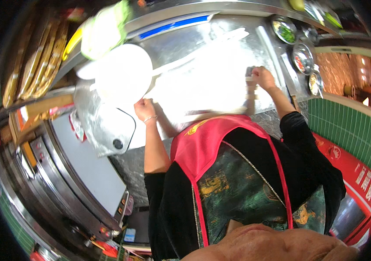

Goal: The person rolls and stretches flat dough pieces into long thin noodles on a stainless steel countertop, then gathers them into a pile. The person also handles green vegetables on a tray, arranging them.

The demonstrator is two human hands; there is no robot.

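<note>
My left hand (pixel 145 109) is curled at the left part of the metal worktop (pixel 113 127), just below a large white round thing (pixel 125 71), too overexposed to identify. My right hand (pixel 263 77) is curled above the right part of the worktop, by the end of a pale strip that looks like dough (pixel 254 97). Glare washes out the surface between my hands, so what lies there is unclear. Whether either hand grips something cannot be told. A long pale strip or stick (pixel 201 52) runs across the back of the worktop.
Metal bowls of chopped food (pixel 284 30) stand at the right edge. A clear plastic sheet or bag (pixel 107 130) lies at the left. A pale green bundle (pixel 105 31) is at the back left. A red cooler (pixel 352 173) stands right, a steel appliance (pixel 61 176) lower left.
</note>
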